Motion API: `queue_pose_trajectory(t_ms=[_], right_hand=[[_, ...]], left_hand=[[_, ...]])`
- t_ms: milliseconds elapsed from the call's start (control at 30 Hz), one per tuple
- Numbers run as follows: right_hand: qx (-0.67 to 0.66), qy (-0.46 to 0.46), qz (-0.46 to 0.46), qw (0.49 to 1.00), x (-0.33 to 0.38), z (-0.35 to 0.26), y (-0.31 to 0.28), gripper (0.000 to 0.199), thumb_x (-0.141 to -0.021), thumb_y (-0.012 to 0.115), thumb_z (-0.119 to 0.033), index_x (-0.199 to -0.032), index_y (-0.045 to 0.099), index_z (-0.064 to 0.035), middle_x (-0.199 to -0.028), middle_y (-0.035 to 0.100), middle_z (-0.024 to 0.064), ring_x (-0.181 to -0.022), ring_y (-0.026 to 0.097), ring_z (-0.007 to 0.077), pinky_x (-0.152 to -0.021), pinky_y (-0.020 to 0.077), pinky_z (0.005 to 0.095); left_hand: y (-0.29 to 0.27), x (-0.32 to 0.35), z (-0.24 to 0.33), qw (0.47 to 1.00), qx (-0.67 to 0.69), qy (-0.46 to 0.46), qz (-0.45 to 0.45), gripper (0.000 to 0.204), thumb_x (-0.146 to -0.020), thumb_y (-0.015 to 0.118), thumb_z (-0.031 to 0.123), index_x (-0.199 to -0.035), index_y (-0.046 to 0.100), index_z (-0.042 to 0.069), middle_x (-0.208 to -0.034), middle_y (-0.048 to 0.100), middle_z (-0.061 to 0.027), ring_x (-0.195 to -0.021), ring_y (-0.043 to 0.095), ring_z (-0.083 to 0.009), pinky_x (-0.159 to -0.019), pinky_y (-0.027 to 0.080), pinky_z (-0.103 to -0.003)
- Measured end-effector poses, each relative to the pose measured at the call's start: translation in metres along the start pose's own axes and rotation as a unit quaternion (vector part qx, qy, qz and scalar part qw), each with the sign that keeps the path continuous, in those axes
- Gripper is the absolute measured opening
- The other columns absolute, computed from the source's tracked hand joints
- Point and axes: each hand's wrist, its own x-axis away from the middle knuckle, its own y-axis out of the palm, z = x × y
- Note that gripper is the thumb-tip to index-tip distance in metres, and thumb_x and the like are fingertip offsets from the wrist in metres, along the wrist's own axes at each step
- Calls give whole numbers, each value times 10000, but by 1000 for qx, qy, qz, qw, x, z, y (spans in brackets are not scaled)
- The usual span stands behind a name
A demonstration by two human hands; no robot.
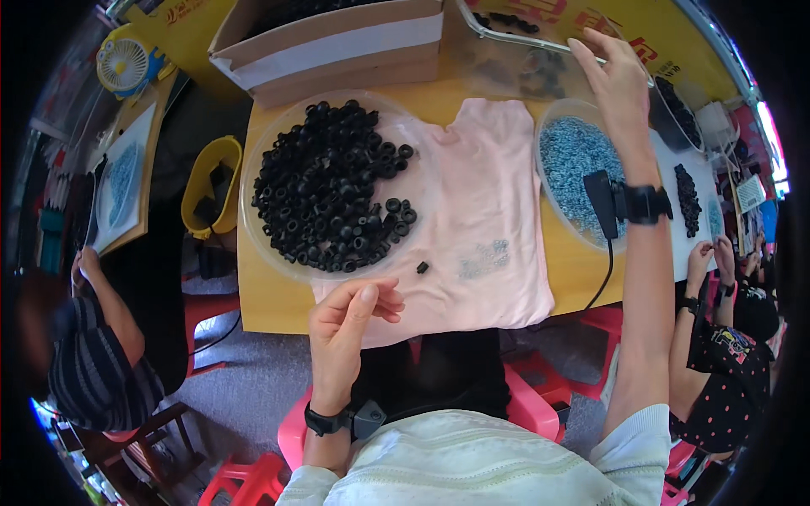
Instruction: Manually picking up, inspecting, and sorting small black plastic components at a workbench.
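Note:
My right hand (609, 76) reaches over the rim of a clear plastic box (498, 74), fingers spread, and nothing shows between them. A few black pieces lie inside that box. Loosely curled, with its fingertips apart, my left hand (342, 325) hovers at the table's near edge; no object shows in it. Just beyond it, one small black part (423, 267) rests on a pale pink cloth (494, 177). Tiny clear bluish pieces (485, 259) form a patch on the cloth. Many black ring-like rubber parts (321, 185) fill a round clear tray (278, 271) on the left.
Under my right forearm stands a tub of small blue pieces (569, 148). A cardboard box (337, 55) sits at the back. A yellow bin (198, 207) and a fan (126, 63) are to the left. People work on both sides, near red stools (245, 482).

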Motion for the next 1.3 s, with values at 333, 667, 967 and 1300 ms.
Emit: queue_pose_trajectory(t_ms=[333, 667, 967, 1300], right_hand=[[-215, -131, -299, 920, 94, -135, -8, 107, -774, 669, -125, -829, 666, -34, -826, 645, 95, -793, 612, 228, -664, 497, 330], [-105, -216, -331, 913, 116, -162, 32, 153, -714, 676, -106, -853, 662, -44, -814, 606, 63, -830, 565, 261, -702, 484, 379], [-146, -171, -298, 928, 119, -161, 24, 149, -681, 674, -85, -808, 614, -34, -816, 613, 83, -848, 603, 278, -689, 502, 391], [-219, -149, -279, 923, 173, -182, -77, 199, -671, 694, -70, -851, 610, -83, -837, 584, 35, -773, 593, 220, -634, 503, 347]], left_hand=[[-5, 2, -1, 999, 35, -5, -8, 300, -985, 502, 219, -1027, 639, -45, -860, 672, -115, -778, 646, -171, -698, 519, -294], [-10, 24, -5, 998, 45, -26, -21, 304, -987, 501, 222, -1034, 646, -41, -868, 679, -116, -780, 648, -159, -708, 524, -283], [-4, 28, -3, 997, 57, -25, -44, 293, -989, 497, 214, -1050, 645, -31, -896, 679, -110, -816, 650, -161, -744, 521, -287], [13, 30, -19, 983, 176, -25, -40, 287, -923, 606, 121, -1171, 557, -15, -1020, 651, -88, -902, 641, -154, -831, 520, -288]])
